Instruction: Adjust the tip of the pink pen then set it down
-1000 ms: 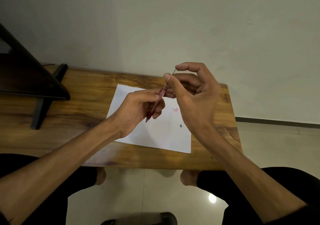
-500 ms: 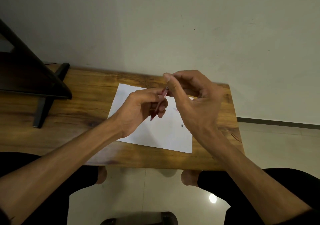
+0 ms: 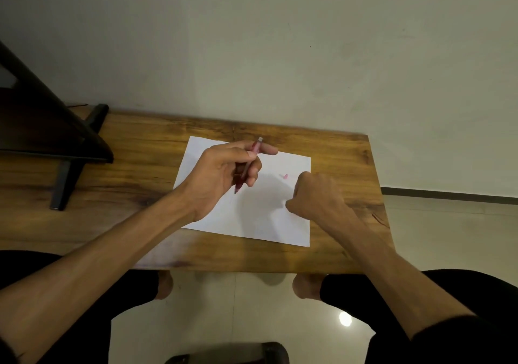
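My left hand [image 3: 224, 173] grips a slim red pen [image 3: 248, 164] above a white sheet of paper [image 3: 252, 217]. The pen's pale end points up and away, its dark tip down toward me. My right hand [image 3: 315, 195] is low over the right part of the sheet with its fingers curled under. What lies under those fingers is hidden, so whether they hold anything cannot be told. A small pink piece [image 3: 285, 176] lies on the paper just left of my right hand.
The paper lies on a wooden table [image 3: 134, 173] set against a pale wall. A dark stand with a black leg [image 3: 64, 178] occupies the table's left end. My knees and bare feet show below the table's near edge, over a tiled floor.
My right hand left the pen's top and dropped to the right part of the paper. The thin rod it held is no longer seen. My left hand keeps the pen.
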